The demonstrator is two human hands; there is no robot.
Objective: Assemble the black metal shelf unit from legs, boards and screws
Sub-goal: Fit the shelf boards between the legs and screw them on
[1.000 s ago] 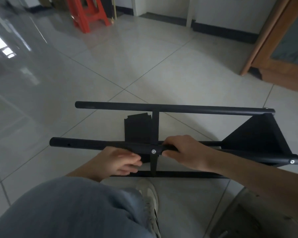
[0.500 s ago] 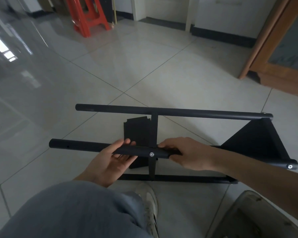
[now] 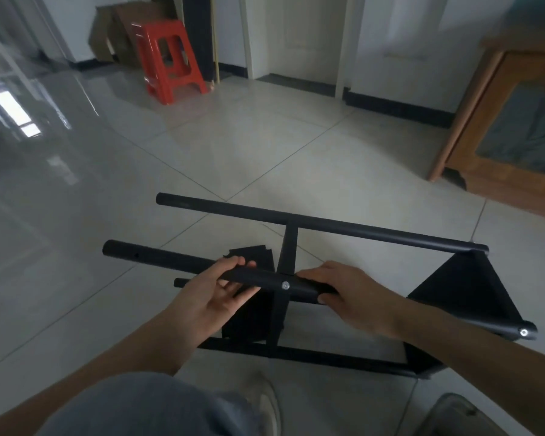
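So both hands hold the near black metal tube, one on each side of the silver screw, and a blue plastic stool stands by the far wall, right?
Not quite: the plastic stool is red, not blue, as the head view shows. The rest holds: the left hand and right hand hold the near black metal tube on either side of the silver screw.

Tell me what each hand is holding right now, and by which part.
Both hold the near leg of the shelf frame: the left hand cups it from beneath, left of the middle screw; the right hand grips it just right of that screw.

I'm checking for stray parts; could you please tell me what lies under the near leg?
Under the near leg, a flat black board lies on the tiled floor; the hands hide part of it.
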